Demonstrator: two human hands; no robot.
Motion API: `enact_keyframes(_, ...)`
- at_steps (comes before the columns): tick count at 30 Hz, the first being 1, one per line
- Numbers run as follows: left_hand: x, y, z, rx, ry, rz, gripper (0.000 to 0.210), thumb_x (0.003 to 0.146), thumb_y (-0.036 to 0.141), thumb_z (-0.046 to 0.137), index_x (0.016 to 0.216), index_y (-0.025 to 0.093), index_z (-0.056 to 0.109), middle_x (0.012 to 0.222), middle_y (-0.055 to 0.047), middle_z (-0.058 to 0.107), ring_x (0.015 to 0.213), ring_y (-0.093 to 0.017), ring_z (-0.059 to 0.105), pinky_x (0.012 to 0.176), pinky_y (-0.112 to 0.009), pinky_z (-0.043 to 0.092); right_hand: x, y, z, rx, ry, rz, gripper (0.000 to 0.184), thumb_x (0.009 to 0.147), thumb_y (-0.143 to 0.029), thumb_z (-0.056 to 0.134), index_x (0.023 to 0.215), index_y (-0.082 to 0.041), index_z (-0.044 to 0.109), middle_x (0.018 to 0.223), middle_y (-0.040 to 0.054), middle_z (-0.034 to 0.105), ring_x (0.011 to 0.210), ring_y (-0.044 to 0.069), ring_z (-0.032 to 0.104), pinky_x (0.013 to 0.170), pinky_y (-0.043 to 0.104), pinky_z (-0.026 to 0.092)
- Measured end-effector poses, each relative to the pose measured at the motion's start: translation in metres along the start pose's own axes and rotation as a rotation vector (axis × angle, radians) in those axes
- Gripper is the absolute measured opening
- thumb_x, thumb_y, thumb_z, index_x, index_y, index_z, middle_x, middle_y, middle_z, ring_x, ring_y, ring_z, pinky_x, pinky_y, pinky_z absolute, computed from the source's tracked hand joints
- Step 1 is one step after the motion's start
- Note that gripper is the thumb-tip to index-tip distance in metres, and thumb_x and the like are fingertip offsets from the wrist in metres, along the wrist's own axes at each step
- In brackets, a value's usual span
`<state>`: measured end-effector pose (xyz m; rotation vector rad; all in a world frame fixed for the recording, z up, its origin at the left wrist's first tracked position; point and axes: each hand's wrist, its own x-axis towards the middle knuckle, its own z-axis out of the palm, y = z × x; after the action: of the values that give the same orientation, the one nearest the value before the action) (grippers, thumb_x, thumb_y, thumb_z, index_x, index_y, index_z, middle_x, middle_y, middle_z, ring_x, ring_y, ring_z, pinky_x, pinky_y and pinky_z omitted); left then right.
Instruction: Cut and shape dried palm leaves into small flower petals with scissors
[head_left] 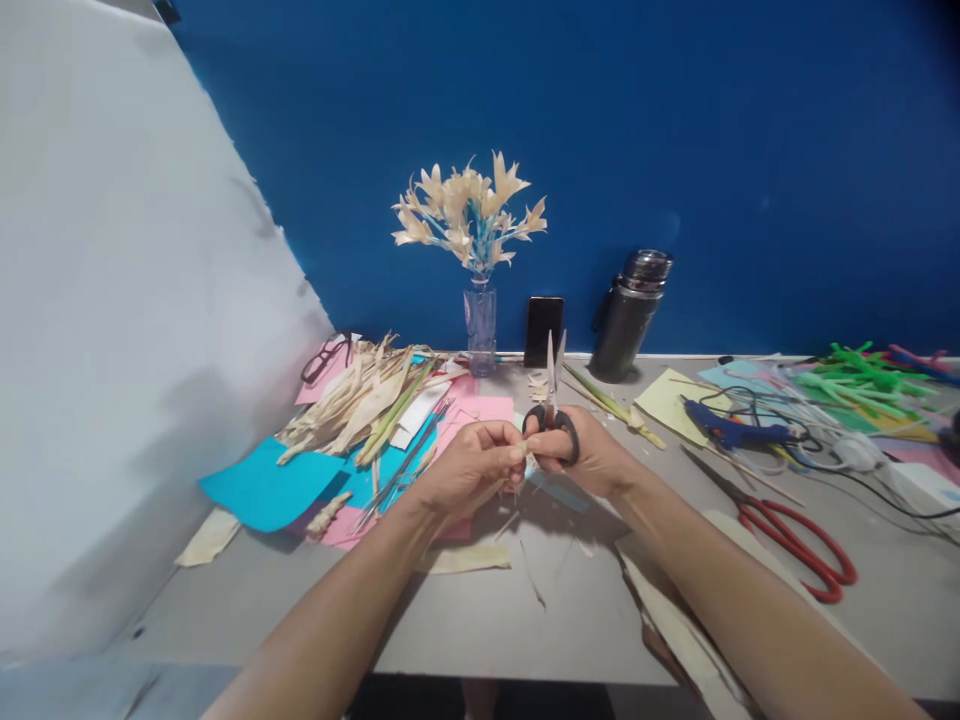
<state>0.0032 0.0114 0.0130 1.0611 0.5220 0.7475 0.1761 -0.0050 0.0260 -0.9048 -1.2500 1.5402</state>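
The left hand (480,462) pinches a small, pale, husk-like piece (529,461), probably light and fragile, best held by its edge; the right hand (592,450) grips black-handled metal scissors (553,398).

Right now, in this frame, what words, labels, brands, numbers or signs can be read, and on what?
None can be read.
Clear bottle holding the pale flowers: a pinkish mark on its side, too small and blurred to tell whether it is lettering.
Dark flask, phone and blue glue gun: no legible marking.
Black-handled scissors in the right hand: nothing legible.
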Motion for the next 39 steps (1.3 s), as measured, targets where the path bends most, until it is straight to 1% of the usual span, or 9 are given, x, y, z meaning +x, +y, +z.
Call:
enact_keyframes(5, -0.001, 0.001, 0.0, -0.064, -0.029, 0.014, 0.02, 0.071, 0.029, 0.077, 0.071, 0.016, 0.061, 0.059, -0.002, 0.058, 0.053, -0.012, 0.053, 0.06, -0.03, 0.046, 0.001, 0.002, -0.008, 0.195, -0.052, 0.002, 0.032, 0.064, -0.04, 0.079, 0.079, -0.017, 0.061, 0.049, -0.0064, 0.046, 0.044, 0.007, 0.035, 0.048, 0.023, 0.025)
enact_keyframes(8, 0.0, 0.001, 0.0, -0.076, 0.005, 0.007, 0.021, 0.071, 0.029, 0.077, 0.07, 0.017, 0.059, 0.058, 0.0, 0.057, 0.052, -0.012, 0.052, 0.059, -0.03, 0.047, 0.002, 0.003, -0.008, 0.139, -0.01, -0.041, 0.038, 0.064, -0.045, 0.079, 0.083, -0.017, 0.062, 0.054, -0.0042, 0.051, 0.046, 0.009, 0.04, 0.047, 0.024, 0.026)
enact_keyframes(12, 0.001, -0.001, -0.001, -0.048, -0.02, 0.003, 0.021, 0.071, 0.029, 0.077, 0.07, 0.017, 0.06, 0.058, 0.0, 0.056, 0.052, -0.012, 0.053, 0.059, -0.03, 0.046, 0.001, 0.003, -0.004, 0.022, 0.024, -0.025, 0.031, 0.062, -0.033, 0.081, 0.079, -0.016, 0.062, 0.053, -0.0045, 0.051, 0.046, 0.008, 0.041, 0.046, 0.023, 0.026)
enact_keyframes(17, 0.0, -0.003, -0.002, -0.051, -0.058, 0.016, 0.023, 0.07, 0.03, 0.078, 0.073, 0.015, 0.061, 0.06, -0.001, 0.058, 0.054, -0.012, 0.054, 0.061, -0.028, 0.046, 0.003, 0.004, -0.01, 0.228, -0.102, 0.005, 0.025, 0.065, -0.032, 0.078, 0.076, -0.017, 0.061, 0.051, -0.0071, 0.045, 0.043, 0.005, 0.031, 0.047, 0.021, 0.023)
enact_keyframes(22, 0.005, -0.009, -0.005, -0.095, -0.001, 0.043, 0.023, 0.073, 0.028, 0.077, 0.075, 0.015, 0.058, 0.059, 0.0, 0.058, 0.052, -0.01, 0.054, 0.055, -0.024, 0.044, 0.006, 0.009, -0.013, 0.14, 0.003, -0.091, 0.035, 0.066, -0.041, 0.079, 0.085, -0.017, 0.063, 0.054, -0.0043, 0.052, 0.046, 0.009, 0.041, 0.046, 0.022, 0.025)
enact_keyframes(25, 0.008, -0.013, -0.007, -0.077, 0.038, 0.029, 0.024, 0.074, 0.029, 0.077, 0.076, 0.015, 0.058, 0.06, 0.0, 0.059, 0.05, -0.01, 0.053, 0.052, -0.024, 0.044, 0.008, 0.01, -0.009, 0.065, 0.075, -0.076, 0.031, 0.064, -0.034, 0.081, 0.081, -0.015, 0.062, 0.052, -0.0045, 0.052, 0.045, 0.008, 0.042, 0.045, 0.022, 0.027)
enact_keyframes(32, 0.007, -0.014, -0.005, -0.023, -0.011, 0.033, 0.025, 0.076, 0.029, 0.075, 0.073, 0.015, 0.054, 0.06, 0.0, 0.057, 0.051, -0.01, 0.053, 0.051, -0.023, 0.042, 0.011, 0.009, -0.013, 0.104, 0.121, -0.066, 0.025, 0.064, -0.027, 0.078, 0.076, -0.014, 0.061, 0.05, -0.0058, 0.049, 0.043, 0.006, 0.039, 0.046, 0.02, 0.026)
enact_keyframes(36, 0.009, -0.014, 0.001, -0.028, 0.088, 0.003, 0.023, 0.079, 0.032, 0.072, 0.081, 0.017, 0.054, 0.07, 0.0, 0.06, 0.055, -0.01, 0.055, 0.048, -0.021, 0.04, 0.012, 0.007, -0.016, 0.096, 0.145, -0.105, 0.024, 0.064, -0.027, 0.078, 0.076, -0.014, 0.061, 0.05, -0.006, 0.049, 0.043, 0.006, 0.04, 0.044, 0.02, 0.025)
enact_keyframes(39, 0.016, -0.007, 0.008, 0.057, 0.164, -0.008, 0.025, 0.078, 0.035, 0.072, 0.08, 0.017, 0.054, 0.065, 0.002, 0.056, 0.05, -0.009, 0.051, 0.044, -0.019, 0.037, 0.013, 0.002, -0.022, 0.106, 0.171, -0.12, 0.027, 0.062, -0.028, 0.08, 0.075, -0.015, 0.061, 0.052, -0.0061, 0.05, 0.043, 0.006, 0.041, 0.044, 0.02, 0.027)
